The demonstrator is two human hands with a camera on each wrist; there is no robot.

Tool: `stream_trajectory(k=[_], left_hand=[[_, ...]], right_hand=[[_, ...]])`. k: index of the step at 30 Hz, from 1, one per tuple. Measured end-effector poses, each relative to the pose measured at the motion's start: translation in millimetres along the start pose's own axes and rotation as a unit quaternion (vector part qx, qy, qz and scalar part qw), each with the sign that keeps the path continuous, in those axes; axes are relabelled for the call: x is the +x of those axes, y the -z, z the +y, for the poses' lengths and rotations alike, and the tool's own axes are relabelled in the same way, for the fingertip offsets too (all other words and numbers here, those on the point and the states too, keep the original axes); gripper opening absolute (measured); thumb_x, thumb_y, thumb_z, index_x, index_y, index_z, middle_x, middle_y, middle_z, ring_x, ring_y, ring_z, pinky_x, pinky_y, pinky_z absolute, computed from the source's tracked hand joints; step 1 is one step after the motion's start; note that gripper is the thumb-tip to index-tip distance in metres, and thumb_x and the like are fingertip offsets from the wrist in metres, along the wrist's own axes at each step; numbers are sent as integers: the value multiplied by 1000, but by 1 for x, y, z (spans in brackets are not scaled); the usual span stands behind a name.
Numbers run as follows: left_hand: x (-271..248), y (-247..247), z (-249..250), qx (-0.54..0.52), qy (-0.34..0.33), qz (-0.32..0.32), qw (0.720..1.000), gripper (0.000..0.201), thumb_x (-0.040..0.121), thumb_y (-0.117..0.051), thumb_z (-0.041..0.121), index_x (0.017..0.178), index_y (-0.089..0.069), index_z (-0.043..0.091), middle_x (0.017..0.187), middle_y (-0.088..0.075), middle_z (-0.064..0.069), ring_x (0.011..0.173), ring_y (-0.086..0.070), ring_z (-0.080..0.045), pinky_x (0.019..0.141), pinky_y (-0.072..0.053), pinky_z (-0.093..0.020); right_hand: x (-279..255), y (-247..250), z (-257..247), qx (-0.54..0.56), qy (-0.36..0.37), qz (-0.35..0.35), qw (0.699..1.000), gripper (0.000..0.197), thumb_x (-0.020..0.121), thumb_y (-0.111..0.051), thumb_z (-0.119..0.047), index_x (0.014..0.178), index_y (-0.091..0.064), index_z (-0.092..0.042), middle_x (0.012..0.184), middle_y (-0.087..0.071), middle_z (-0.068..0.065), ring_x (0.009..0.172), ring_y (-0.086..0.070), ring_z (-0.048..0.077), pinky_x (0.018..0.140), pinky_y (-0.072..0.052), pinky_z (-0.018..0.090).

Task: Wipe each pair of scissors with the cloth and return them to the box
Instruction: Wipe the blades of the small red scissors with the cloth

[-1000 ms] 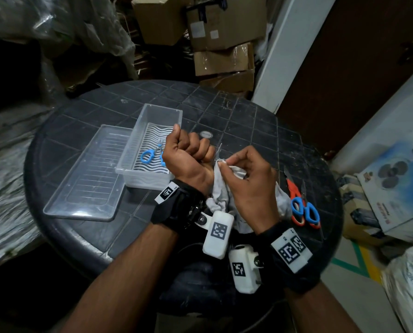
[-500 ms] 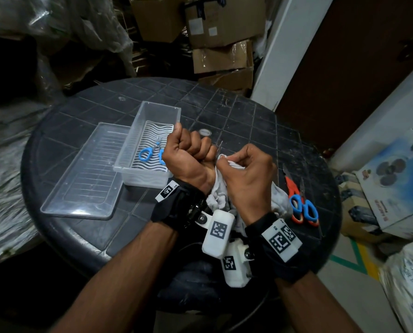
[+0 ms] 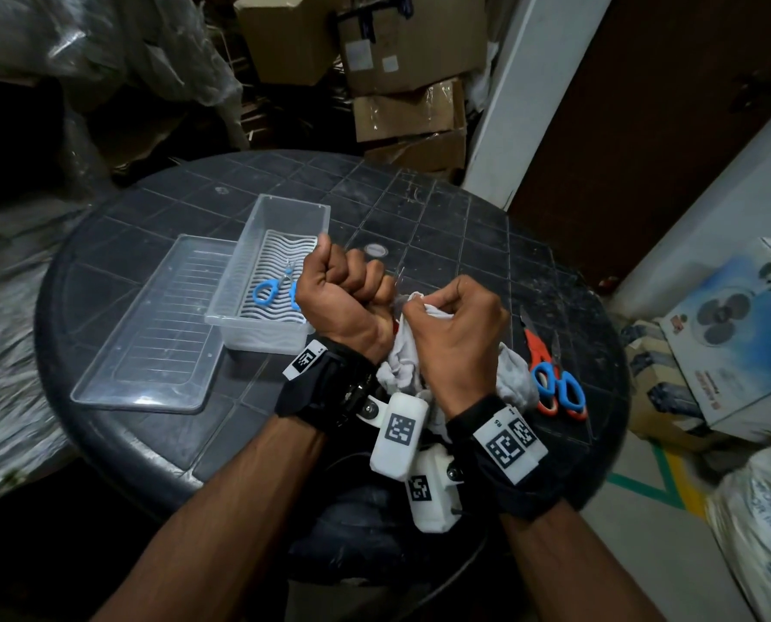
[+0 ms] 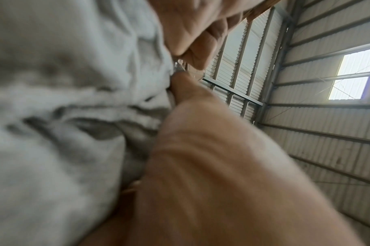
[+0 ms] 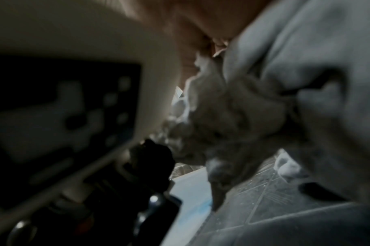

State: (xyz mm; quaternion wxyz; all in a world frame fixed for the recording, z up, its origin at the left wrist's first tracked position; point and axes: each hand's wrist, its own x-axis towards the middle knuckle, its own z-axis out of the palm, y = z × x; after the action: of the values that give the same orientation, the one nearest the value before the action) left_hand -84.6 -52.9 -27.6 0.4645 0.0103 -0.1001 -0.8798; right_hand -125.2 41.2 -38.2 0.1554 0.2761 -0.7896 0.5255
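My left hand is a fist gripping a pair of scissors; only a thin blade tip shows above the knuckles. My right hand pinches a white cloth round that blade, right against the left fist. The left wrist view shows the cloth bunched against fingers. It also fills the right wrist view as grey folds. The clear plastic box stands left of my hands with blue-handled scissors inside. Orange-and-blue scissors lie on the table to the right.
The box's clear lid lies flat to the left of the box. All sit on a round black tiled table. Cardboard boxes stack behind it and a fan carton sits on the floor at the right.
My right hand has drawn the cloth in closer to the left fist, so less of the blade shows. Both hands stay together above the table's near side.
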Motion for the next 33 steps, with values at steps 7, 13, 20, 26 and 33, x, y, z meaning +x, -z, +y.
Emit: stream_trajectory(k=[7, 13, 20, 26, 33], left_hand=[[8, 2, 5, -12, -18, -4, 1000, 56, 104, -36, 25, 49, -26, 25, 44, -18, 9, 39, -8, -7, 39, -12, -15], [10, 5, 5, -13, -16, 3, 1000, 55, 103, -36, 25, 49, -27, 25, 45, -17, 9, 36, -13, -6, 36, -15, -15], [8, 6, 1, -15, -1, 23, 1000, 54, 102, -38, 25, 50, -25, 25, 45, -15, 8, 36, -12, -7, 37, -14, -15], [11, 7, 3, -1, 9, 11, 1000, 55, 103, -36, 24, 49, -27, 25, 45, -17, 9, 36, -13, -6, 37, -14, -15], [31, 13, 14, 12, 110, -2, 994, 54, 105, -38, 24, 52, -29, 22, 44, -20, 8, 35, -16, -7, 36, -16, -21]], right_hand=[[13, 24, 22, 38, -59, 19, 997, 18, 80, -83, -12, 71, -68, -10, 70, -70, -6, 62, -66, 3, 58, -50, 14], [4, 19, 0, 84, -8, -29, 996, 18, 82, -84, -13, 73, -69, -9, 70, -72, -9, 64, -69, 6, 60, -55, 20], [4, 5, 4, 32, 8, -40, 999, 19, 82, -82, -22, 71, -68, -17, 71, -70, -11, 68, -67, 3, 65, -57, 29], [18, 16, 20, -29, -30, -24, 999, 18, 82, -81, -18, 73, -67, -15, 71, -68, -10, 64, -63, 1, 60, -51, 17], [23, 41, 20, 38, -62, -229, 971, 19, 80, -87, -23, 79, -71, -15, 65, -70, 7, 58, -57, 10, 58, -45, 25]])
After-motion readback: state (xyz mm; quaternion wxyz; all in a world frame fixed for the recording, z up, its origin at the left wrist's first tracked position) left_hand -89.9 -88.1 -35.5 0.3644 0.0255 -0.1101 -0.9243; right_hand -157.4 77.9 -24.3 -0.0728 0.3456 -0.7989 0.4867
